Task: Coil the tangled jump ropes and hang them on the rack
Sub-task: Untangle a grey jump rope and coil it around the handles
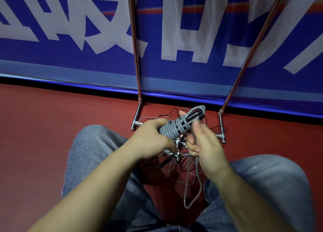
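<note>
Grey jump rope [172,129], a thick glossy cord, is wound in tight turns around 2 black handles [195,117] held side by side, making a short bundle that tilts up toward 1 o'clock, with a small loop of cord sticking out past the handle tips. From under the bundle a loose tail of the same cord [193,188] hangs toward 6 o'clock and ends in a long narrow loop above the red floor [43,127], between 2 knees in blue jeans [97,153]. The left hand [153,139] comes in from 8 o'clock and clenches the lower end of the wound bundle, fingers curled over the coils. The right hand [202,144] comes in from 4 o'clock, just beside the bundle at its 3 o'clock side; it is motion-blurred, the cord passes beside its palm, and whether it actually grips the cord cannot be told. Beneath both hands a pile of thin tangled ropes [176,159], pale and dark, lies on the floor between the 2 feet of a metal rack [138,85], whose poles rise toward 12 o'clock in front of a blue banner [70,62] with large white characters.
</note>
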{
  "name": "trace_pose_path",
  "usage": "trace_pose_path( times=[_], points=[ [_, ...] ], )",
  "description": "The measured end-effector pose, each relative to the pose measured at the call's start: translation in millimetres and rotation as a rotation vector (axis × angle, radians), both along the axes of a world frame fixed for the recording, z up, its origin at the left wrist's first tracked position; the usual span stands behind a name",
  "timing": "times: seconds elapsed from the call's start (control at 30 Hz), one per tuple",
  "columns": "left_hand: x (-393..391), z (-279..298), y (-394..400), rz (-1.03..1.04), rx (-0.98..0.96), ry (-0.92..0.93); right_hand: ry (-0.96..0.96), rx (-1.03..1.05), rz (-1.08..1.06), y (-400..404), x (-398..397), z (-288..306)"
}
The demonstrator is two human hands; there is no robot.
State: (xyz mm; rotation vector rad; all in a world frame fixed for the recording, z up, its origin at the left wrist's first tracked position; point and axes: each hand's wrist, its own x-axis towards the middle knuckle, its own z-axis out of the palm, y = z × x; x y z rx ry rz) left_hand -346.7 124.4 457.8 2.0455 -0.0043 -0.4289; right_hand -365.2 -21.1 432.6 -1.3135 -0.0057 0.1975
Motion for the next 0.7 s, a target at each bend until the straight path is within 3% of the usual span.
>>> trace_pose_path(
  times=[0.2,0.33,0.5,0.6,0.7],
  points=[
    [-1,-2,2,0.0,0.306,-0.156,-0.029,-0.119,0.025,3,-4,9],
    [-4,-6,-6,0.049,0.555,-0.328,-0.087,-0.32,-0.187,16,-2,-4],
    [-2,-11,-7,0.023,0.676,-0.447,-0.096,-0.429,-0.298,18,0,-16],
    [4,-4,2,-0.11,0.503,-0.291,-0.041,-0.339,-0.201,10,1,-13],
    [10,8,14,-0.172,-0.1,0.063,-0.011,-0.248,-0.098,-3,1,-4]
  ],
)
